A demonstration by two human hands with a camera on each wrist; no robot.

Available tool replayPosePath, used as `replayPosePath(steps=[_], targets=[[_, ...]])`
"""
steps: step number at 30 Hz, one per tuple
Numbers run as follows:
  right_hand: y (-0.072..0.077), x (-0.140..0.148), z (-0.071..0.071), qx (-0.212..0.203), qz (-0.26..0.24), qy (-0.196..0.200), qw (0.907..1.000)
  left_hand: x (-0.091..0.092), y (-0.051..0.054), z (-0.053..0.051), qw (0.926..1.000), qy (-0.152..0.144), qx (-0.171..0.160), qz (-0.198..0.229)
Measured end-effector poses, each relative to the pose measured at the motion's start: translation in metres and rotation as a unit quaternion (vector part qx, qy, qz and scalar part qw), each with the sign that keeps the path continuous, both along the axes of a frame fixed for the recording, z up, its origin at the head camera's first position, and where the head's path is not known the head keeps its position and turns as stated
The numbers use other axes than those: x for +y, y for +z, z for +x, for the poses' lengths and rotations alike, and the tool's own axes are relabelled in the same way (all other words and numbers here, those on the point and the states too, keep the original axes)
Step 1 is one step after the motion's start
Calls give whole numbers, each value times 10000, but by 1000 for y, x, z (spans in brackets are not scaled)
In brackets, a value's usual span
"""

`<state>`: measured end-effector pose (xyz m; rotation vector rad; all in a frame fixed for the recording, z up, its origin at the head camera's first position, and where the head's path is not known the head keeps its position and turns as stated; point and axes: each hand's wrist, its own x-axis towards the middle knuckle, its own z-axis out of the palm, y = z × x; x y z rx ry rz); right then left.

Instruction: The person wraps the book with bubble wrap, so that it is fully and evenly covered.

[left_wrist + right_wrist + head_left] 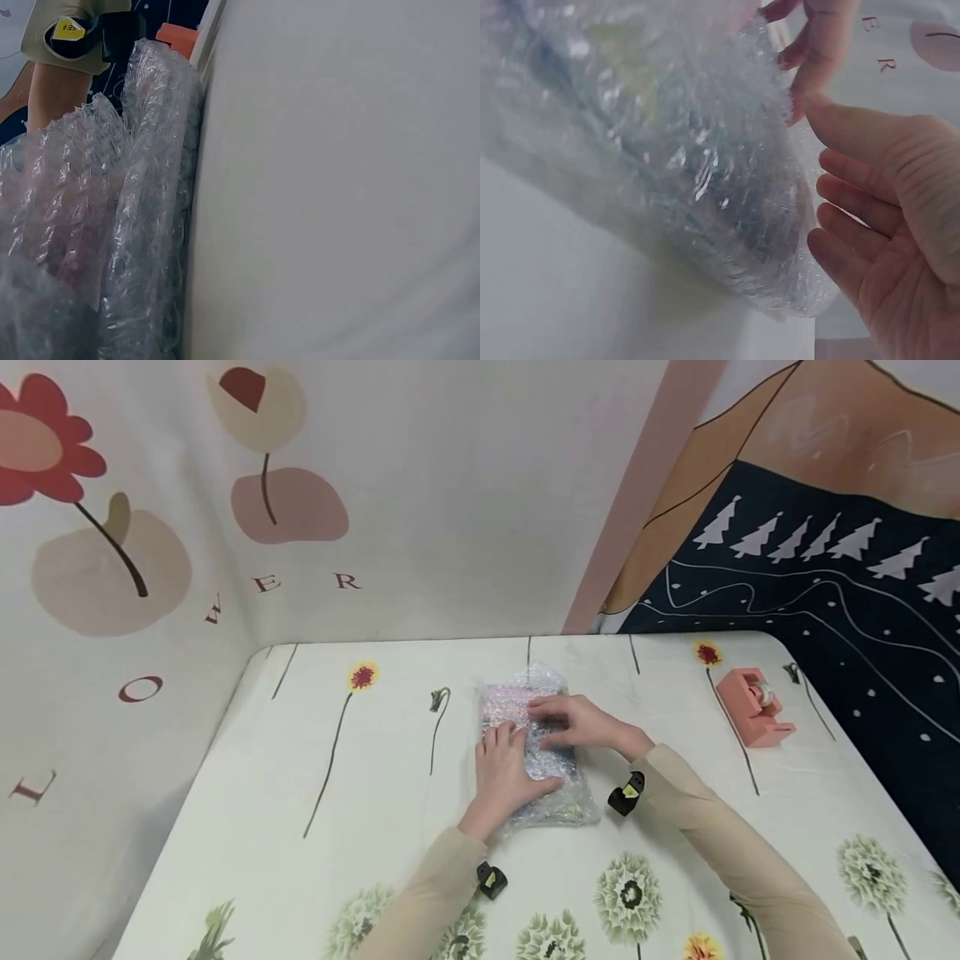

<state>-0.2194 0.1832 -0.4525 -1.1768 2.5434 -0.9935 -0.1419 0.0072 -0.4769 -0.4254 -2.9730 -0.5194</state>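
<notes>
Beige sleeves in foreground; bubble-wrapped package beneath both hands.
Package lies flat at mid-table, on the flower-print cloth; through the clear wrap show pink, dark and yellow-green patches, contents not identifiable. Left hand rests on it, fingers spread, thumb held out; right hand touches its upper right part, fingers loosely bent, thumb apart, nothing seen pinched. Both hands cover part of the wrap. Black wrist camera on the right arm; yellow label beside it, characters not legible with certainty. Backdrop letters read L, O, W, E, R. Coral tape dispenser, holding a tape roll, stands well apart at the table's right.
</notes>
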Motion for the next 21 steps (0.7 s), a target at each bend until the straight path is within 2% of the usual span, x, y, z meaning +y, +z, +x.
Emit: replayPosePath(steps=[3, 10, 16, 21], targets=[[2, 5, 4, 97, -351, -240, 9990, 0, -1, 0, 10000, -13, 22, 19], [15, 31, 15, -151, -949, -1055, 9898, 1, -2, -1, 10000, -48, 60, 21], [20, 63, 27, 217, -974, -1813, 9784, 0, -2, -2, 9999, -35, 82, 61], [25, 94, 38, 267, -867, -2614, 9609, -1, -1, -1, 9999, -7, 62, 121]])
